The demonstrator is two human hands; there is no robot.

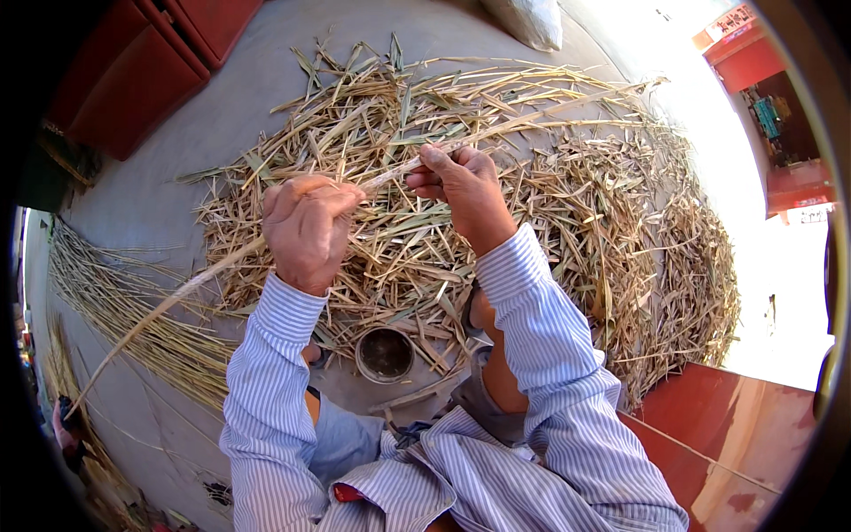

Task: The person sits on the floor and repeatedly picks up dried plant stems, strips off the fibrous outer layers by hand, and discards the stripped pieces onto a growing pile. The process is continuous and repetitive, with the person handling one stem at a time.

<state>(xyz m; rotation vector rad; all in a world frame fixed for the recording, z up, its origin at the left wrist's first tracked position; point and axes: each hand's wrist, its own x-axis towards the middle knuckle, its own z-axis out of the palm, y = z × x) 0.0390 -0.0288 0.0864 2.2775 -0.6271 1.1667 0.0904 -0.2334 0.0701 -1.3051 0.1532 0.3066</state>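
Observation:
A long, pale, dry stalk runs slantwise across in front of me, from the lower left up to the far right. My left hand is closed around it near its middle. Farther along, to the right, my right hand pinches the same stalk between thumb and fingers. Past that hand, it merges by eye with the loose straw, so its far end is hard to make out. Beneath both hands spreads a wide heap of dry leaves and straw, mostly tan with some green strips.
Between my feet stands a small round metal pot with dark contents. A bundle of thin stalks lies on the grey floor at left. Red furniture stands far left, a pale sack at the back, a red surface near right.

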